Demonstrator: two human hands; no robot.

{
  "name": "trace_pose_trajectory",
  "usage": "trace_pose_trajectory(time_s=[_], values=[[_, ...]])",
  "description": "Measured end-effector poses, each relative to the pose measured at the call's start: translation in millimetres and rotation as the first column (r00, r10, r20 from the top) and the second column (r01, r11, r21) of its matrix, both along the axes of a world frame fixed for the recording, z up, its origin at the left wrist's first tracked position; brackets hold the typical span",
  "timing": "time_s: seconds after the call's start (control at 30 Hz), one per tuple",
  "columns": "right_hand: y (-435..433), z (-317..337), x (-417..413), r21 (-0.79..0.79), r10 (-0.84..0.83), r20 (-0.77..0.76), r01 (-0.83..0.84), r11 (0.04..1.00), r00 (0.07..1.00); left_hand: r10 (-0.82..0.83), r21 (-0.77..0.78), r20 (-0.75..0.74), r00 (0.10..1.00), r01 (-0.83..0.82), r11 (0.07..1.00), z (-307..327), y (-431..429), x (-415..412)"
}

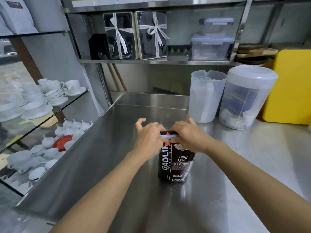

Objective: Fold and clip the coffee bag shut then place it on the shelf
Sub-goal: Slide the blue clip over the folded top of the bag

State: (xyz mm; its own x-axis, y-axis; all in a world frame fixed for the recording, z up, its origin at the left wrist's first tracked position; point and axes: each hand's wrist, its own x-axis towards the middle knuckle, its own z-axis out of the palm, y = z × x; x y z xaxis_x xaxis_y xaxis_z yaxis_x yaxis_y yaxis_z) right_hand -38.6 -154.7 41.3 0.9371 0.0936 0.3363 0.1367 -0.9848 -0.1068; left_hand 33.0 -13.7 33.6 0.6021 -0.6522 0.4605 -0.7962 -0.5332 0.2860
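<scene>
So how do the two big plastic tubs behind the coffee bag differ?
The left jug is open-topped with a pour spout and side handle; the right canister is capped by a wide lid. The jug is narrower and holds pale nested pieces; the canister is broader and holds dark blue packets. Both are translucent white plastic, standing upright on the steel counter.

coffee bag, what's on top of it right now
A light blue clip lies across the folded top of the coffee bag, with the left hand and right hand on it. The clip's ends are hidden under the hands.
</scene>
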Motion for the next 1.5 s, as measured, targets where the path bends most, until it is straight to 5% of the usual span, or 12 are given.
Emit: trace_pose_trajectory(time_s=[0.47,0.67,1.13,1.5], values=[[15,-2,-6,0.124,0.014,-0.015,-0.012,0.992,1.000,-0.087,-0.025,-0.400,0.912,0.083,0.996,7,18,3],[9,1,-10,0.184,-0.042,-0.042,0.049,0.982,0.998,-0.089,-0.002,-0.367,0.926,0.095,0.995,9,24,6],[21,-3,10,0.034,-0.060,0.097,0.057,0.998,0.993,-0.039,-0.020,-0.122,0.992,0.037,0.999,-6,21,26],[27,5,23,-0.005,-0.154,0.014,0.155,0.988,0.988,0.041,-0.107,-0.243,0.969,-0.069,0.992,-9,27,26]])
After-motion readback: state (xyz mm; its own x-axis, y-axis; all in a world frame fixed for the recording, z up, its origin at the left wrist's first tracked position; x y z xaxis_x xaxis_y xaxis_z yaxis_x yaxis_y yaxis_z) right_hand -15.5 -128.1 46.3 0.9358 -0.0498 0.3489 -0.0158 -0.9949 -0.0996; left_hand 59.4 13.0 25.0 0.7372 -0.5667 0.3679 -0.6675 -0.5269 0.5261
